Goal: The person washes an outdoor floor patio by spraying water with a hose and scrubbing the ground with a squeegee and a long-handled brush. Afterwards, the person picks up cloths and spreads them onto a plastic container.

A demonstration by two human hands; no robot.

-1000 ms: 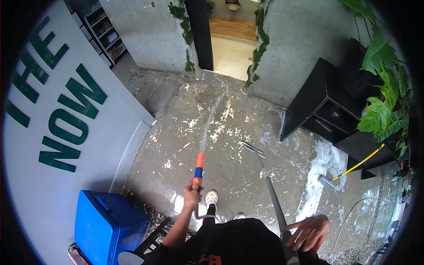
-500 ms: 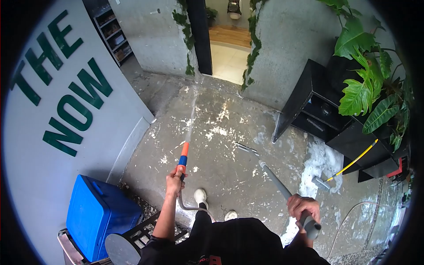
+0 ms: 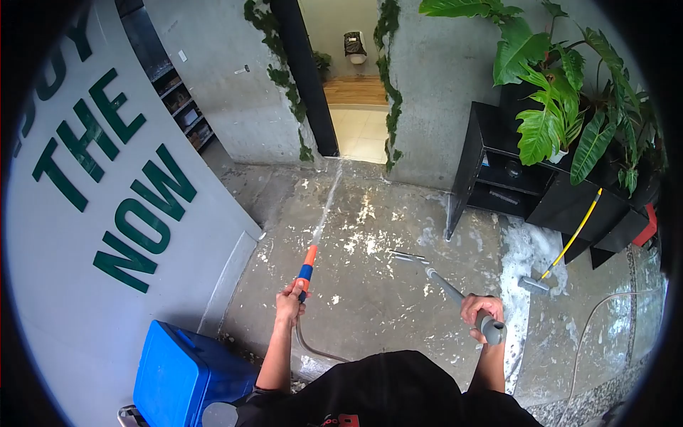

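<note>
My left hand [image 3: 288, 304] is closed around an orange and blue hose nozzle [image 3: 307, 265]. A thin water jet [image 3: 328, 205] leaves its tip and runs forward along the concrete floor toward the doorway. From below that hand a hose [image 3: 307, 343] curves back to my body. On the other side, my right hand [image 3: 481, 313] grips the grey pole of a floor squeegee [image 3: 445, 286], near its upper end. The squeegee's blade [image 3: 409, 257] lies at or just above the floor, beside scattered pale flakes [image 3: 366, 242].
A blue cooler box [image 3: 167, 373] stands at lower left beside the lettered wall [image 3: 206, 235]. On the right are a black cabinet [image 3: 466, 171] with plants [image 3: 530, 53], white foam [image 3: 516, 274] and a yellow-handled floor brush [image 3: 533, 285]. A doorway [image 3: 356, 132] opens ahead.
The view has tilted up, showing more of the doorway and wall. The nozzle now points slightly further right, its water jet clearer. Both hands keep their holds; the squeegee pole looks more foreshortened.
</note>
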